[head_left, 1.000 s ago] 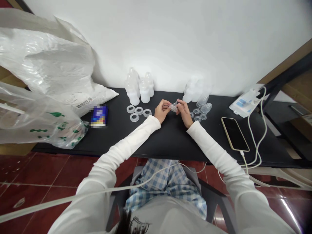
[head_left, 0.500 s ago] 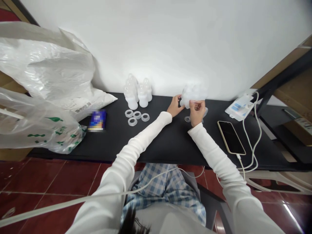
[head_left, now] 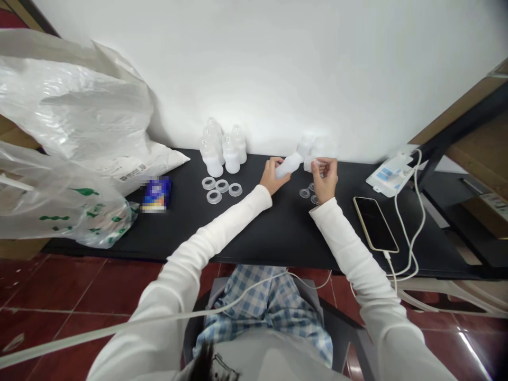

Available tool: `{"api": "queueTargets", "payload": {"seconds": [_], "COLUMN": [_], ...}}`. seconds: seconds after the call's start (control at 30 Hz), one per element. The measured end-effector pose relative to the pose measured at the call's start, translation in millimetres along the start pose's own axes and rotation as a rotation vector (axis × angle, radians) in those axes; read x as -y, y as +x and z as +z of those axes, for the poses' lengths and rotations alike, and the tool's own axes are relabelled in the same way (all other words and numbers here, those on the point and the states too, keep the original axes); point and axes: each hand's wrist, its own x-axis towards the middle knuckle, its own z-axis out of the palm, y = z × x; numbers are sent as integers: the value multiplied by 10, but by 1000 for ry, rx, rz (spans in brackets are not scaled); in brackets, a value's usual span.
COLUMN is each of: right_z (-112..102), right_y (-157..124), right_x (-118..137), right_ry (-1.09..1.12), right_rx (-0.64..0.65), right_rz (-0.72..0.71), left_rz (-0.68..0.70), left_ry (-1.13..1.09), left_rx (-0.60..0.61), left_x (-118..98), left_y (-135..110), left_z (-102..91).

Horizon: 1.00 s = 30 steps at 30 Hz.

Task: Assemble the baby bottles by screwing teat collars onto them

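Observation:
My left hand point(head_left: 271, 177) is closed round a small translucent white bottle point(head_left: 288, 165), held tilted above the black table point(head_left: 254, 227). My right hand point(head_left: 324, 181) is pinched on a small clear piece point(head_left: 313, 165) at the bottle's upper end. More empty bottles point(head_left: 313, 145) stand just behind the hands by the wall. A few clear nipples point(head_left: 305, 193) lie on the table under the right hand.
Several capped bottles point(head_left: 222, 148) stand at the back left with clear rings point(head_left: 220, 189) in front. A blue packet point(head_left: 156, 194) and large plastic bags point(head_left: 67, 143) lie to the left. A phone point(head_left: 375, 223) on a white cable point(head_left: 408, 233) and a white box point(head_left: 391, 172) lie to the right.
Both hands held a small clear piece, then reached to the bottles at the back. My left hand has brought one bottle forward; the right hand now meets its top.

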Motion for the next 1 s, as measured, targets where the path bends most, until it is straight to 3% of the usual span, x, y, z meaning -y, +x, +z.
{"api": "queueTargets", "payload": {"seconds": [0.13, 0.23, 0.6, 0.77, 1.0], "right_z": [27, 70, 146, 140, 128], "right_y": [-36, -91, -229, -262, -320], "right_x": [22, 66, 72, 107, 105], "right_ry": [111, 184, 204, 183, -129], "right_rx": [221, 389, 534, 507, 484], "right_rz": [29, 66, 12, -114, -535], "left_rz": [99, 139, 110, -163, -543], "left_ry": [58, 47, -72, -231, -319], "left_rx": [42, 43, 202, 209, 236], "left_x": [-32, -14, -77, -104, -247], "left_y": [-218, -283, -189, -231, -255], "left_z": [-518, -758, -999, -973, -898]}}
